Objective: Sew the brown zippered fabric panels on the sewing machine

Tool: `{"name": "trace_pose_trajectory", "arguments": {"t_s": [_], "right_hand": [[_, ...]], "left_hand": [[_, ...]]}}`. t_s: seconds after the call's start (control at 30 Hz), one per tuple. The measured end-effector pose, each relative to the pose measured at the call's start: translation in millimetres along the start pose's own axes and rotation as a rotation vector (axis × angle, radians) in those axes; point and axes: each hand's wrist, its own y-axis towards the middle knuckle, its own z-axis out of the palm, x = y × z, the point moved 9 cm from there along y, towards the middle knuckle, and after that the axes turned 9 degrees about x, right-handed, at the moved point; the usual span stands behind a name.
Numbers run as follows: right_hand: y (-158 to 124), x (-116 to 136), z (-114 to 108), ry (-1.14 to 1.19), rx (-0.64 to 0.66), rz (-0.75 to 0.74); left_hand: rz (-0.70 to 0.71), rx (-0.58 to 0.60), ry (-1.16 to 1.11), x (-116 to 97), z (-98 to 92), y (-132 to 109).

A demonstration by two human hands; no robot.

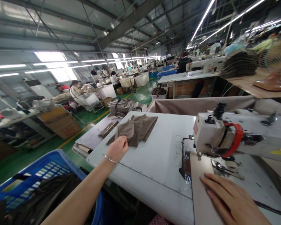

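Observation:
My left hand (pixel 119 147) reaches across the white sewing table (pixel 164 156), its fingers pinched on the near edge of a brown fabric piece (pixel 125 129). That piece lies on a fanned-out pile of similar brown pieces (pixel 148 126). At the right, my right hand (pixel 229 195) rests flat, fingers stretched out, on a long beige panel (pixel 198 184). The panel's far end lies under the head of the sewing machine (pixel 207 132), which has an orange-red guard (pixel 235 140). Beside my right fingers sits a metal attachment (pixel 224 168) on the machine bed.
A blue basket (pixel 58 159) with dark fabric stands at the lower left. Behind the table's left end are a tied stack of pieces (pixel 121 107) and a small bundle (pixel 108 128). A fan (pixel 275 62) stands at the upper right. Other people work at tables further off.

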Motion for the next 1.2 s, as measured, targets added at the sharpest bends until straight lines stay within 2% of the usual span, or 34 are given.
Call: {"name": "trace_pose_trajectory", "arguments": {"t_s": [0.07,0.13,0.17,0.23,0.27,0.33,0.4,0.5,0.57,0.63,0.73,0.83,0.9,1.0,1.1,1.2], "right_hand": [[1.9,0.1,-3.1,0.035,0.032,0.036],[7.8,-0.4,-7.5,0.078,0.084,0.068],[12.5,-1.3,-10.1,0.099,0.109,0.079],[24.2,-3.8,-14.5,0.123,0.151,0.078],[30.3,-6.1,-16.4,0.119,0.158,0.076],[40.5,-10.3,-18.5,0.084,0.151,0.066],[45.7,-12.2,-17.5,0.045,0.140,0.049],[45.5,-11.7,-14.2,0.021,0.129,0.036],[43.8,-10.2,-15.5,0.025,0.107,0.034],[43.4,-8.4,-18.5,0.035,0.089,0.030],[45.2,-6.6,-21.9,0.048,0.086,0.032],[46.7,-7.2,-24.0,0.057,0.081,0.057],[46.4,-8.2,-24.7,0.061,0.077,0.076],[45.6,-8.2,-24.2,0.067,0.090,0.080],[45.4,-7.6,-23.2,0.074,0.115,0.076],[45.5,-8.4,-23.5,0.076,0.121,0.095]], "left_hand": [[0.009,-0.072,-0.027,-24.0,-19.7,-5.7],[0.107,-0.120,-0.090,-72.4,-35.3,-19.1],[0.192,-0.093,-0.130,-103.4,-37.6,-27.7],[0.408,0.055,-0.240,-167.5,-32.1,-46.5],[0.466,0.150,-0.318,-190.6,-26.2,-52.7],[0.505,0.299,-0.456,-215.9,-13.0,-51.6],[0.426,0.351,-0.502,-212.7,2.2,-27.7],[0.178,0.330,-0.370,-178.5,31.0,26.8],[0.033,0.337,-0.312,-158.0,51.3,52.7],[-0.024,0.347,-0.312,-148.9,66.1,64.3],[-0.022,0.378,-0.382,-147.3,74.9,63.8],[0.054,0.458,-0.515,-162.4,72.0,60.0],[0.135,0.509,-0.632,-185.6,66.8,62.0],[0.216,0.520,-0.775,-226.3,61.4,73.1],[0.212,0.502,-0.781,-253.8,67.7,86.2],[0.182,0.513,-0.756,-262.5,78.9,93.4]]}}
